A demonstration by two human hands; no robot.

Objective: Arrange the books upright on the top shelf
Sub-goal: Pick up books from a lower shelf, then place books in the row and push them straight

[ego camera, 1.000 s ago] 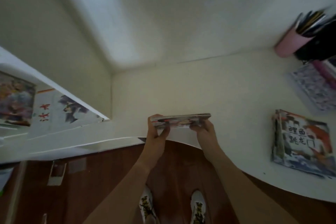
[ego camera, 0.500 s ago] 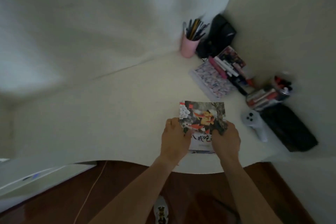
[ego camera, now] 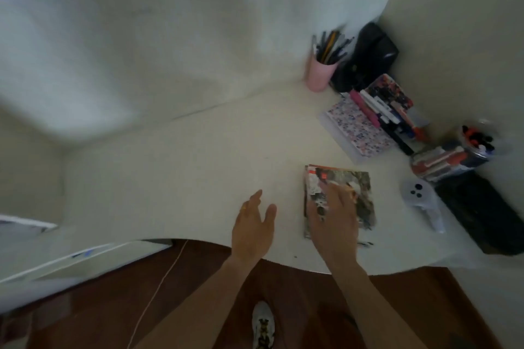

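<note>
A small stack of picture books (ego camera: 360,193) with a dark, red and white cover lies flat on the white desk (ego camera: 184,173), right of centre near the front edge. My right hand (ego camera: 334,218) rests on top of the stack with its fingers spread and fairly straight. My left hand (ego camera: 252,224) hovers open over the bare desk just left of the books, touching nothing. The image is blurred. No shelf is in view.
At the back right stand a pink pen cup (ego camera: 320,71), a black pouch (ego camera: 365,56), a patterned notebook (ego camera: 357,130) and a row of books (ego camera: 391,110). A white controller (ego camera: 419,198), a marker jar (ego camera: 476,144) and a long black case (ego camera: 479,212) sit right.
The view swung right from the desk's left corner. The books I carried in both hands now lie flat on the desk; my left hand has let go and moved left.
</note>
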